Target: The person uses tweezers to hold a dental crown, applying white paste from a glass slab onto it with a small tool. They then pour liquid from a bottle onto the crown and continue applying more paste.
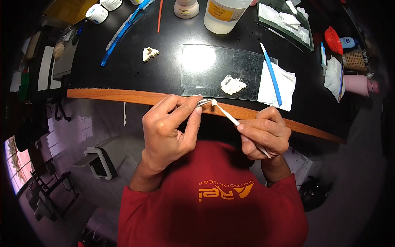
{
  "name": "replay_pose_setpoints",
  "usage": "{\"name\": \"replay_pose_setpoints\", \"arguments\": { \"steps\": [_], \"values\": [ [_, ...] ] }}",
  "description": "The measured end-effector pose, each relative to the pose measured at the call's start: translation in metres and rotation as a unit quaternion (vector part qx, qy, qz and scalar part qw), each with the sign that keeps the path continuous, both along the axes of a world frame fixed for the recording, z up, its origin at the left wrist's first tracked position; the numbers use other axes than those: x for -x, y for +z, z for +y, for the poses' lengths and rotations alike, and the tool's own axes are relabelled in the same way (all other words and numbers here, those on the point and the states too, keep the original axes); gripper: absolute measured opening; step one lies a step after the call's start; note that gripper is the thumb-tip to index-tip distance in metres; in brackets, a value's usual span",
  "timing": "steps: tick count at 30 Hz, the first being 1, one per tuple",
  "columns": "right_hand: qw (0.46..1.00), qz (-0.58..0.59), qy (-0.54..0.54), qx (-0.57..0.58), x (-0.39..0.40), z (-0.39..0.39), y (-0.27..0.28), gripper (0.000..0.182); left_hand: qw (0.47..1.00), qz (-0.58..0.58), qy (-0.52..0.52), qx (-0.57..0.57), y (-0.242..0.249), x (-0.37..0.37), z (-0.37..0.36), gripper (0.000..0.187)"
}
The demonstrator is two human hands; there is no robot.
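Note:
My left hand pinches metal tweezers, which hold a small cream-coloured piece, like a dental crown, just off the table edge. In my right hand is a slim white-handled tool, slanting up to the left. Its tip meets the small piece; whether it is a brush or a blade I cannot make out. Beyond my hands lies a glass slab bearing a mound of cream paste. A blue-handled tool rests on a folded white tissue at the slab's right.
A toothed dental model piece lies left of the slab. Farther back are a blue toothbrush-like tool, a red stick, a liquid bottle and a tray of white blocks. A wooden edge borders the black table.

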State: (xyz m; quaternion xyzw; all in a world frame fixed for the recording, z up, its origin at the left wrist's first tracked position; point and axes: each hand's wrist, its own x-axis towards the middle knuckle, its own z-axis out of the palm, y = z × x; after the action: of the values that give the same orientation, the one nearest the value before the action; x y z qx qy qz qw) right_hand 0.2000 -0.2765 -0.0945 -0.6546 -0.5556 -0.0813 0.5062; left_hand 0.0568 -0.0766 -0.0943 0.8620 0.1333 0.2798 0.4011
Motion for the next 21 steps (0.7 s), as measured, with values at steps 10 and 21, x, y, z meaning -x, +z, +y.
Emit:
{"name": "replay_pose_setpoints", "arguments": {
  "steps": [10,21],
  "values": [
    [1.000,0.020,0.003,-0.006,-0.0001,0.0000,-0.0011,0.027,1.000,0.006,-0.007,-0.012,0.0011,-0.0007,0.0043,0.019],
    [1.000,0.029,0.001,0.009,0.0003,-0.0011,0.0003,0.026,1.000,0.004,-0.011,-0.002,0.0023,-0.0005,0.0048,0.019]
  ]
}}
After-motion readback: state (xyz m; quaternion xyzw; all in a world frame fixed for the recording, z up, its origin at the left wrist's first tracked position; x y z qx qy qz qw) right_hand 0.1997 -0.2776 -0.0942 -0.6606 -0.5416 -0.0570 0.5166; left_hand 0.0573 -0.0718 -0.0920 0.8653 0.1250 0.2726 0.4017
